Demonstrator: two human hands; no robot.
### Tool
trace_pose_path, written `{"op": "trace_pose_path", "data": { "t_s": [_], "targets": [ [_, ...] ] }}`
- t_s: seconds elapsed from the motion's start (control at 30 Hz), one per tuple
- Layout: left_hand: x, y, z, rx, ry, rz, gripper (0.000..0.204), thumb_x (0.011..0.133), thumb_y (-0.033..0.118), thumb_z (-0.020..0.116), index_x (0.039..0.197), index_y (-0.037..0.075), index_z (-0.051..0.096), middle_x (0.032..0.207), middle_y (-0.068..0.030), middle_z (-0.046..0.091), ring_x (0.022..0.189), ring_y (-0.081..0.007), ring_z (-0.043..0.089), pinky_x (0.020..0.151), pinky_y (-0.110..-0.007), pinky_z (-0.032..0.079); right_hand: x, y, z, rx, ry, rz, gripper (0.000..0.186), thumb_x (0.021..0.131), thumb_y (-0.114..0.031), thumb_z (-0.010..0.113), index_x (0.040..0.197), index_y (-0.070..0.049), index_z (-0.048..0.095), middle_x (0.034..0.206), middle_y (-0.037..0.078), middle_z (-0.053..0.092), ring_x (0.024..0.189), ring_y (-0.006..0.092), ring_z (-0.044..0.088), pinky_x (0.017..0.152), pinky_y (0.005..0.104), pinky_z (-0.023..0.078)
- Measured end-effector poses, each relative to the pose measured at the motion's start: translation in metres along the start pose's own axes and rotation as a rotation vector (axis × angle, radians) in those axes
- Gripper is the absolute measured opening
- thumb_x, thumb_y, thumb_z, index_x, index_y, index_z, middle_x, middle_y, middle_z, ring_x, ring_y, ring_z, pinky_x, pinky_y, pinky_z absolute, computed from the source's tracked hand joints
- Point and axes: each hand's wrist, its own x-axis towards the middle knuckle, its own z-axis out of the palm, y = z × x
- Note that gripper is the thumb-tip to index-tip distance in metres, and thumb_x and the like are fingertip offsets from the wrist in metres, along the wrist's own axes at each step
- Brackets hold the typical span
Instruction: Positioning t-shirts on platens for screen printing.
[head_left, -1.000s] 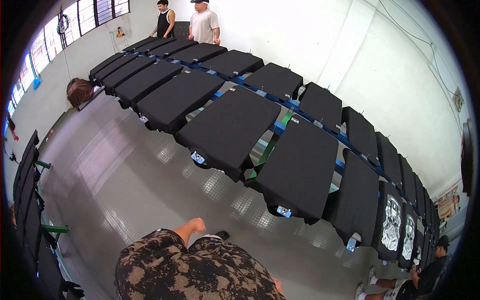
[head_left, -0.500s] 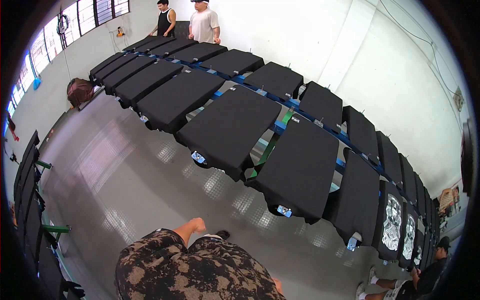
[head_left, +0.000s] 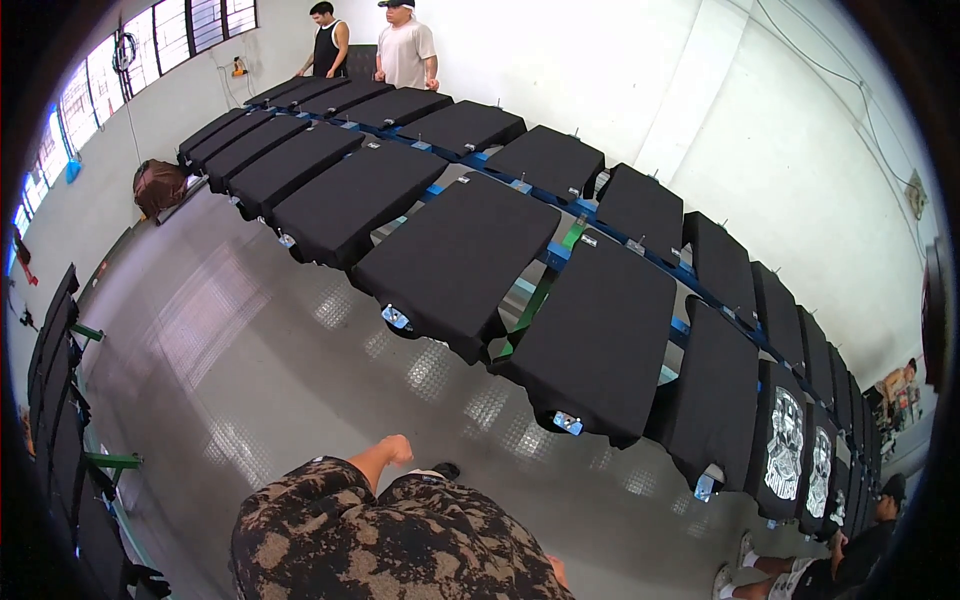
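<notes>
grey floor, flat black shirts

- One view only: your head camera, worn high, tilted down and forward across the grey floor.
- Nearest to the lens: your own patterned shirt at the lower edge.
- Mid-distance: a long double row of black shirt pallets runs from upper left to lower right.
- Far end: two people against the white wall; fisheye bends all the edges.
</notes>
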Motion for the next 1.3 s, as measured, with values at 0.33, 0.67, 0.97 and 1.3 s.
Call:
{"op": "trace_pose_path", "data": {
  "t_s": [0.33, 0.67, 0.97, 1.3],
  "targets": [
    [-0.014, 0.005, -0.01, -0.044, 0.066, 0.043, 0.027, 0.073, 0.022, 0.053, 0.082, 0.001, 0.067, 0.08, -0.0099, 0.067, 0.066, -0.0261, 0.064, 0.063, -0.037, 0.052, 0.019, 0.011, -0.015, -0.08, 0.005, 0.008, 0.02, 0.081, -0.017, 0.056, 0.092, 0.0, 0.061, 0.07, 0.006, 0.062, 0.046, 0.0104, 0.049, 0.037, 0.0249, 0.035],
    [-0.01, -0.003, -0.004, -0.052, 0.065, 0.059, 0.028, 0.075, 0.025, 0.053, 0.083, 0.002, 0.067, 0.08, -0.0098, 0.067, 0.065, -0.0265, 0.064, 0.062, -0.038, 0.052, 0.021, 0.023, -0.014, -0.046, -0.005, -0.111, 0.017, 0.08, -0.019, 0.057, 0.083, -0.003, 0.061, 0.064, 0.003, 0.059, 0.043, 0.0099, 0.046, 0.036, 0.0246, 0.033],
    [-0.013, -0.002, 0.0, -0.035, 0.043, 0.067, 0.029, 0.077, 0.028, 0.054, 0.085, 0.004, 0.067, 0.078, -0.0086, 0.067, 0.064, -0.0263, 0.064, 0.061, -0.038, 0.052, 0.045, 0.053, -0.029, -0.021, -0.006, -0.109, 0.016, 0.08, -0.02, 0.057, 0.079, -0.004, 0.061, 0.06, 0.002, 0.057, 0.043, 0.0099, 0.046, 0.038, 0.0243, 0.034],
    [-0.015, 0.004, -0.004, -0.053, 0.031, 0.037, 0.027, 0.076, 0.026, 0.055, 0.092, 0.006, 0.066, 0.08, -0.0074, 0.067, 0.067, -0.0228, 0.065, 0.059, -0.036, 0.054, 0.11, 0.116, -0.051, 0.055, 0.03, 0.001, 0.015, 0.081, -0.015, 0.058, 0.086, -0.002, 0.06, 0.07, 0.006, 0.061, 0.055, 0.0131, 0.054, 0.049, 0.0262, 0.044]
  ]
}}
